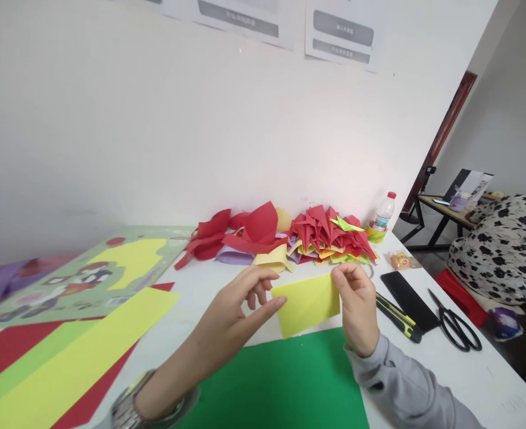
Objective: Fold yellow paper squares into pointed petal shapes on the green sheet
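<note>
A small yellow sheet of paper (310, 304) is held up above the table, over the far edge of a green sheet (285, 381). My right hand (358, 304) pinches its upper right corner between thumb and fingers. At the paper's left edge is my left hand (245, 310), its thumb and fingers spread apart. The left thumb tip overlaps the paper in view; whether it touches cannot be made out. Behind lie a pile of red folded paper pieces (320, 229) and several curled red paper shapes (260, 226).
Right of my hands lie a utility knife (399, 319), a black flat case (410, 301) and black scissors (457, 325). A bottle (382, 217) stands against the wall. Yellow paper strips (88, 351) and a green printed folder (133, 238) are at left. A person in patterned clothing (504, 250) is at right.
</note>
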`<state>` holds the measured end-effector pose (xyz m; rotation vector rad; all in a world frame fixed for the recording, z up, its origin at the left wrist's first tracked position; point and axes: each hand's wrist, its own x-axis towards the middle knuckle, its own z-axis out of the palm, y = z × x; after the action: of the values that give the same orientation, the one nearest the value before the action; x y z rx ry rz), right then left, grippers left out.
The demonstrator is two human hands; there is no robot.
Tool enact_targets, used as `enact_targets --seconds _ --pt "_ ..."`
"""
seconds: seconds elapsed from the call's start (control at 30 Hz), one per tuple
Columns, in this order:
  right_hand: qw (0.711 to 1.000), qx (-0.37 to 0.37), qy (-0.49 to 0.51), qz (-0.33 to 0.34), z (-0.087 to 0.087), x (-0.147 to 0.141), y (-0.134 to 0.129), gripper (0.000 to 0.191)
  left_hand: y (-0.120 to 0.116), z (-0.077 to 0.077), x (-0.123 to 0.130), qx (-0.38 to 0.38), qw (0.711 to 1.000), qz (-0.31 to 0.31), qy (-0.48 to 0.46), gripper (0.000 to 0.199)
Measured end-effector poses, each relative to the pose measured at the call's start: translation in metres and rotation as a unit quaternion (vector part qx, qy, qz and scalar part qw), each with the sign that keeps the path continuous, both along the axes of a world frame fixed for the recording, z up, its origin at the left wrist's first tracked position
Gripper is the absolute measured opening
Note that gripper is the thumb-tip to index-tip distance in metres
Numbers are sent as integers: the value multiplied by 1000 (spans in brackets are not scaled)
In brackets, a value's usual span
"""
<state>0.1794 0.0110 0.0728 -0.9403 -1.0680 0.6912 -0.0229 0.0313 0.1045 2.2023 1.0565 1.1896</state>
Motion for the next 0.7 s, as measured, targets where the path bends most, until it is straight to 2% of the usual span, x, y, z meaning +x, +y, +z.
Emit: enact_targets --seconds 0.07,0.13,0.3,0.5,0.7 --pt "1000 14 -9 9 2 -1 -1 22 1 -1 2 28 999 -30 11 18" --pt "999 21 -16 19 3 -1 -2 20 1 -1 2 63 997 -40 17 26" --pt "998 26 -54 16 1 -3 0 22 -2 -1 0 136 991 -4 20 23" --pt "993 32 -111 19 2 -4 0 10 -2 -7 -1 235 970 12 56 21" --pt "984 60 -166 23 2 -4 1 1 1 -12 -3 268 960 22 80 23"
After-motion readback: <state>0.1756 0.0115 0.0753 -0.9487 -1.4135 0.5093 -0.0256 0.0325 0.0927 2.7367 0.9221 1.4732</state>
